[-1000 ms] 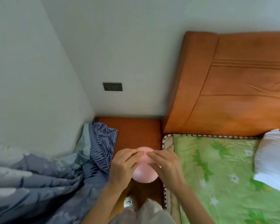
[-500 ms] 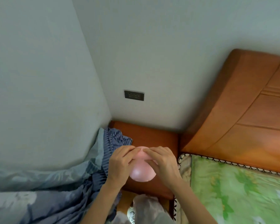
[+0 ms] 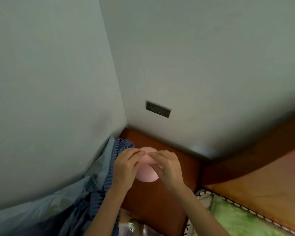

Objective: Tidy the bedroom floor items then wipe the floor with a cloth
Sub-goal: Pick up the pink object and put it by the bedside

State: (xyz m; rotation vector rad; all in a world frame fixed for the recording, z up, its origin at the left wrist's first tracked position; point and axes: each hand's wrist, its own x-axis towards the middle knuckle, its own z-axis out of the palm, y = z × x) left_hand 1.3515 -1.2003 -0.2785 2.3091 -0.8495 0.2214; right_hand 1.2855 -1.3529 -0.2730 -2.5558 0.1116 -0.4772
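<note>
A round pink object (image 3: 147,175) sits over the wooden bedside table (image 3: 184,162) in the room's corner. Both hands hold it from above. My left hand (image 3: 126,169) grips its left side with curled fingers. My right hand (image 3: 167,167) grips its right side, fingertips meeting the left ones on its top. The hands hide much of the pink object, so its full shape is unclear.
A blue striped cloth and pale bedding (image 3: 99,189) lie piled left of the table against the wall. A wall socket (image 3: 158,109) is above. The wooden headboard (image 3: 255,171) and a green floral mattress (image 3: 242,217) are at the right. A plastic bag (image 3: 133,227) lies below.
The view has tilted up and swung left, showing more wall and less bed. Both hands keep their hold on the pink object over the bedside table.
</note>
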